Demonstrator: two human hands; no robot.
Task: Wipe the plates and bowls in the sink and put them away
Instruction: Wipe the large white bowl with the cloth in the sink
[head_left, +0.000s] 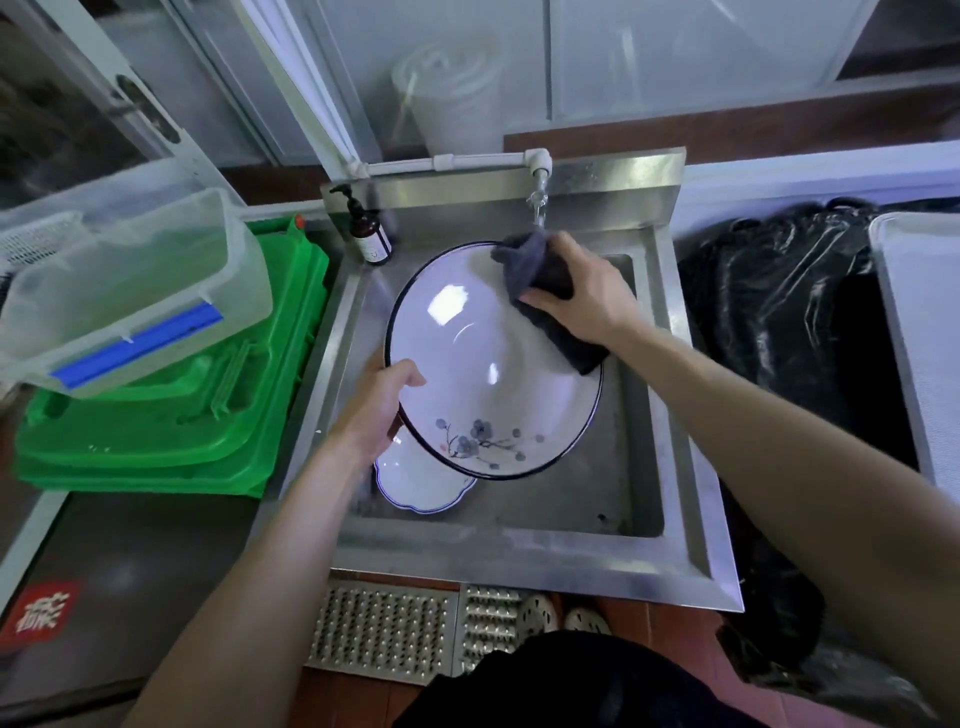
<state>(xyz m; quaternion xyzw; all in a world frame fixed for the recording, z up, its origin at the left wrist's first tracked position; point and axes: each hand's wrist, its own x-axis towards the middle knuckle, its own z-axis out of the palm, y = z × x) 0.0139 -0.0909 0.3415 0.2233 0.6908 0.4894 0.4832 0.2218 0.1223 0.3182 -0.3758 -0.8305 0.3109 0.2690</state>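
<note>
a steel sink (680, 332) stands against a pale wall, with a white pipe and tap (537, 205) over its back edge. the left hand (376, 410) reaches in from the lower left and grips the near left rim of a large white bowl (483, 384), thumb curled over the dark edge, holding it tilted above the basin. the right hand (582, 296) comes from the right and clutches a dark grey cloth (540, 291), pressing it on the bowl's upper right rim just under the tap. a smaller white plate (421, 488) with a blue wavy edge lies in the basin, partly hidden under the bowl. a brown pump bottle (369, 228) stands at the sink's back left corner. on the surface to the left, a clear plastic box (135, 291) sits on stacked green trays (171, 431). black plastic bags (779, 312) lie to the right.
</note>
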